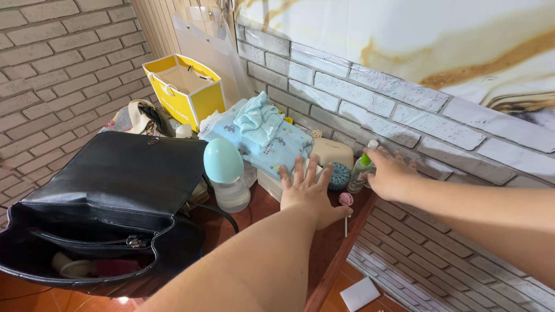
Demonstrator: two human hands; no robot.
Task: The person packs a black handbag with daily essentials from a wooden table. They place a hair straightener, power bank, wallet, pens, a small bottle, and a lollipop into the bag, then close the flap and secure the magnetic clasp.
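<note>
A black bag [110,196] lies open-mouthed at the left of the red-brown table [326,248]; behind it stands a yellow paper bag [188,86]; a folded pale-blue baby cloth [260,136] rests on a white box [272,184] near the brick wall; a baby bottle with a teal domed cap [226,176] stands upright beside the black bag; the left hand [311,193] lies flat, fingers spread, on the white box's near edge, holding nothing; the right hand [390,173] reaches to a small green-capped bottle [362,172], fingers loosely spread, touching its far side; this bottle stands nearly upright, long axis vertical, cap up; whether the hand actually grips it cannot be told.
</note>
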